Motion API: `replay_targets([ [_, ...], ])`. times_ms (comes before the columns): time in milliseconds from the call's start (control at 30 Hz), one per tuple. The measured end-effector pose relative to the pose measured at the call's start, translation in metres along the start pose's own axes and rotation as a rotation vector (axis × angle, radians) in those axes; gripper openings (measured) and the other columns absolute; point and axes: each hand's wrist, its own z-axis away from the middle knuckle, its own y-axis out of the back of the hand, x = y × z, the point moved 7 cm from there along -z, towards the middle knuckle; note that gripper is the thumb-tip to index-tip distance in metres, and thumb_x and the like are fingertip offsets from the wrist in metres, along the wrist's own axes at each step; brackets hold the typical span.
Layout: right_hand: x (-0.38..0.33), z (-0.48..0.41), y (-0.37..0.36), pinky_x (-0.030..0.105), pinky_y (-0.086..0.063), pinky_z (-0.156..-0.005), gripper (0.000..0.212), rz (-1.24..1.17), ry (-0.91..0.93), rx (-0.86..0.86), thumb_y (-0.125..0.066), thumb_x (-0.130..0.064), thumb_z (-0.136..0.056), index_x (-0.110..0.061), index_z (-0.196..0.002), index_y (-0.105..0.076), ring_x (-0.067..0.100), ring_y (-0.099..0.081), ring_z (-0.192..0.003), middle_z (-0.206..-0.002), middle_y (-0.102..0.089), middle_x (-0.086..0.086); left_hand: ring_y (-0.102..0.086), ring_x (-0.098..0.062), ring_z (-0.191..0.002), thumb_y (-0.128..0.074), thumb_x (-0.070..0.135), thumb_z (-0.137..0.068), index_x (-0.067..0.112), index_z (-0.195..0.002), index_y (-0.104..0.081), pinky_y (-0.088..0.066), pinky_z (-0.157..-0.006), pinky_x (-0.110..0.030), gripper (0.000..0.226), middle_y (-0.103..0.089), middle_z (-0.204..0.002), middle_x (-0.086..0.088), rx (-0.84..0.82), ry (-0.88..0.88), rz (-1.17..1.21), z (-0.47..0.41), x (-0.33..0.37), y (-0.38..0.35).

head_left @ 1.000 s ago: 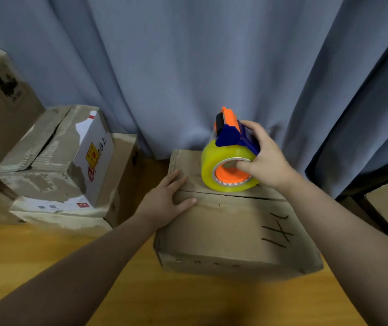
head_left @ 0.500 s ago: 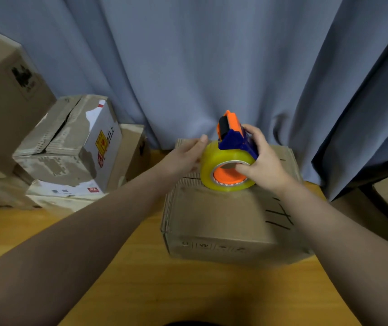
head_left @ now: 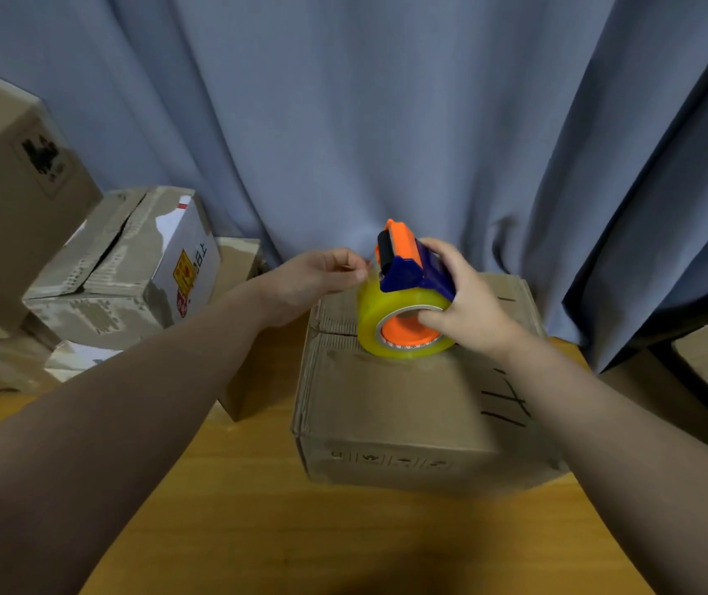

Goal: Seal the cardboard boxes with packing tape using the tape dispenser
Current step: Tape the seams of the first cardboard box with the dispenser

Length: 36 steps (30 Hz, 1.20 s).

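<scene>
The cardboard box (head_left: 395, 405) stands on the tabletop (head_left: 258, 530), seam untaped; on its far top my right hand (head_left: 468, 302) grips the tape dispenser (head_left: 408, 302) to steady it while my left hand (head_left: 313, 281) pinches the tape end (head_left: 368, 271), evidently to start a strip, curtain (head_left: 386, 122) behind.

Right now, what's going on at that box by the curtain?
A person is getting ready to tape a cardboard box that sits on the wooden table. The right hand grips the tape dispenser, with its yellow roll down on the box top. The left hand pinches at the roll's edge, seemingly on the tape end, though the clear tape is hard to see. No strip shows on the box yet. More boxes are stacked at the left.
</scene>
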Motion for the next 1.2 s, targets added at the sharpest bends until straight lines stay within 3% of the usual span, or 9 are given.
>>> replay_targets([
  [100,0.000,-0.002,0.001,0.024,-0.045,-0.089,0.083,0.014,-0.010,-0.013,-0.072,-0.009,-0.064,-0.028,-0.137,-0.038,0.014,-0.055,-0.113,-0.130,-0.053,-0.002,-0.057,-0.008,-0.094,-0.052,0.018,-0.096,0.011,-0.098,-0.060,-0.042,-0.089,-0.024,0.011,-0.063,-0.098,-0.001,0.001,-0.018,-0.045,0.004,0.008,0.007],
  [200,-0.002,-0.004,-0.002,0.030,-0.047,-0.090,0.085,0.060,-0.011,-0.033,-0.072,-0.014,-0.065,-0.026,-0.140,-0.036,0.015,-0.055,-0.113,-0.130,-0.053,-0.002,-0.061,-0.001,-0.075,-0.045,0.014,-0.099,0.006,-0.098,-0.056,-0.048,-0.072,-0.015,0.014,-0.065,-0.082,0.007,0.032,-0.019,-0.064,0.008,0.025,0.022],
  [333,-0.013,-0.012,-0.009,0.040,-0.048,-0.093,0.085,0.165,0.026,-0.062,-0.070,-0.020,-0.063,-0.030,-0.140,-0.036,0.019,-0.054,-0.112,-0.129,-0.053,-0.001,-0.061,-0.010,-0.065,-0.048,0.010,-0.098,0.008,-0.093,-0.054,-0.051,-0.062,-0.020,0.008,-0.063,-0.080,-0.005,-0.012,0.076,-0.189,0.016,0.024,0.036],
  [500,-0.026,-0.019,-0.013,0.028,-0.042,-0.086,0.085,0.257,0.058,-0.143,-0.075,-0.012,-0.069,-0.027,-0.142,-0.034,0.018,-0.051,-0.109,-0.122,-0.050,-0.003,-0.059,-0.009,-0.063,-0.057,0.010,-0.092,0.008,-0.117,-0.052,-0.049,-0.059,-0.019,0.025,-0.064,-0.078,-0.007,0.086,0.189,-0.099,0.028,0.007,0.056],
  [600,-0.036,-0.024,-0.018,0.024,-0.038,-0.086,0.084,0.290,0.094,-0.257,-0.072,-0.021,-0.070,-0.022,-0.144,-0.032,0.015,-0.049,-0.110,-0.121,-0.048,-0.009,-0.060,-0.006,-0.063,-0.058,0.011,-0.091,0.003,-0.104,-0.064,-0.049,-0.058,-0.015,0.016,-0.064,-0.073,-0.002,0.094,0.277,-0.087,0.036,-0.001,0.063],
  [733,-0.047,-0.032,-0.018,0.029,-0.044,-0.094,0.091,0.347,0.106,-0.315,-0.078,-0.028,-0.075,-0.047,-0.145,-0.023,0.016,-0.051,-0.114,-0.129,-0.053,-0.005,-0.056,-0.010,-0.063,-0.061,0.016,-0.090,0.003,-0.088,-0.067,-0.047,-0.054,-0.018,0.014,-0.061,-0.073,-0.006,0.182,0.359,-0.033,0.043,-0.011,0.079],
  [833,-0.061,-0.039,-0.020,0.025,-0.039,-0.083,0.083,0.533,0.075,-0.341,-0.073,-0.044,-0.079,-0.055,-0.143,-0.022,0.013,-0.047,-0.106,-0.112,-0.048,-0.009,-0.061,-0.014,-0.073,-0.058,0.019,-0.093,0.004,-0.092,-0.063,-0.053,-0.059,-0.019,0.016,-0.063,-0.086,-0.011,0.287,0.362,0.044,0.043,-0.014,0.086],
  [967,-0.081,-0.042,-0.009,0.025,-0.029,-0.077,0.079,0.931,0.113,-0.398,-0.067,-0.055,-0.079,-0.056,-0.143,-0.021,0.015,-0.047,-0.100,-0.098,-0.043,-0.006,-0.057,-0.013,-0.065,-0.057,0.018,-0.095,0.007,-0.083,-0.061,-0.050,-0.056,-0.020,0.016,-0.066,-0.068,-0.002,0.318,0.305,-0.110,0.035,-0.003,0.077],
  [1200,-0.089,-0.027,0.010,0.028,-0.031,-0.072,0.073,1.104,0.081,-0.546,-0.058,-0.070,-0.078,-0.056,-0.142,-0.025,0.009,-0.038,-0.087,-0.091,-0.039,-0.014,-0.054,-0.008,-0.053,-0.058,0.016,-0.094,0.013,-0.081,-0.057,-0.045,-0.049,-0.015,0.013,-0.061,-0.068,-0.001,0.325,0.197,-0.498,0.027,0.000,0.035],
])
